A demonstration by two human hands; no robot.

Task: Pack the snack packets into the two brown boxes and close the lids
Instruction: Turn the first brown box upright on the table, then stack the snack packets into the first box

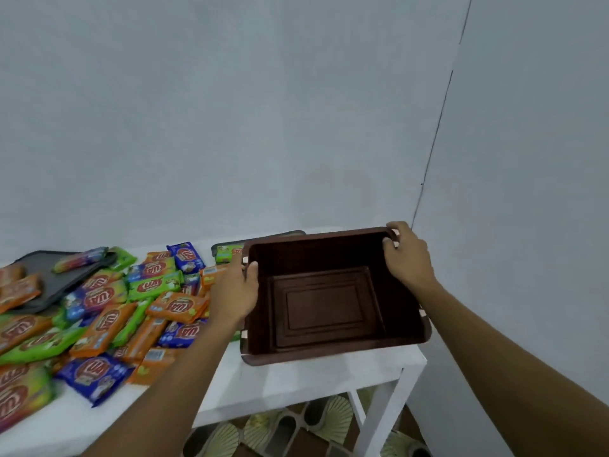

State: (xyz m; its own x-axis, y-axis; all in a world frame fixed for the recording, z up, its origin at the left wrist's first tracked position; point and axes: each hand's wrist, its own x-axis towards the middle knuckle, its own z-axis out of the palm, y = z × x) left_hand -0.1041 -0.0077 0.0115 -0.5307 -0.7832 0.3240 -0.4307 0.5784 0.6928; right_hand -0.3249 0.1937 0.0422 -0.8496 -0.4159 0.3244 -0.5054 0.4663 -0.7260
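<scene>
An empty brown box [329, 311] stands open at the right end of the white table [296, 377]. My left hand [235, 291] grips its left rim, thumb hooked inside. My right hand [407, 255] grips the far right corner of the rim. A heap of snack packets [108, 311] in orange, green and blue wrappers covers the table to the left of the box. No second brown box is in view.
A dark lid [49, 275] lies under packets at the far left, and another dark lid [230, 247] shows behind the box. Walls meet in a corner just right of the table. Patterned floor tiles [296, 423] show beneath the table.
</scene>
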